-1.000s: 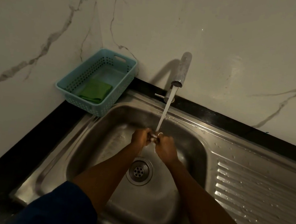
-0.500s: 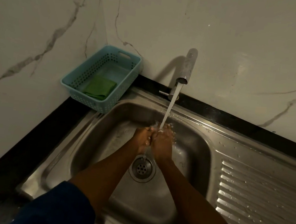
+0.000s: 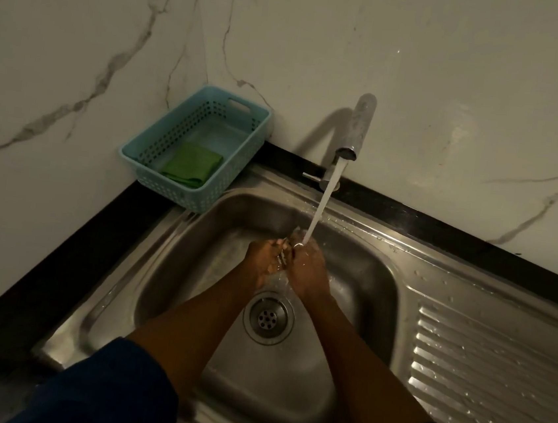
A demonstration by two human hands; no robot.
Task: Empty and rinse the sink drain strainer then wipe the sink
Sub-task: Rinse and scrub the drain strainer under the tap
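Note:
Over the steel sink (image 3: 359, 288), my left hand (image 3: 264, 258) and my right hand (image 3: 308, 266) are pressed together around a small metal strainer (image 3: 284, 254). Only slivers of the strainer show between my fingers. Water runs from the faucet (image 3: 356, 130) onto my hands and drips toward the open drain (image 3: 268, 317) just below them. A folded green cloth (image 3: 191, 164) lies in the light blue basket (image 3: 159, 161) at the back left corner.
The ribbed, wet drainboard (image 3: 495, 372) lies to the right of the bowl. A black counter edge (image 3: 59, 257) runs along the left and back. Marble walls stand close behind and to the left.
My hands have stayed under the stream and closed more tightly around the strainer. The view has shifted slightly down and to the left.

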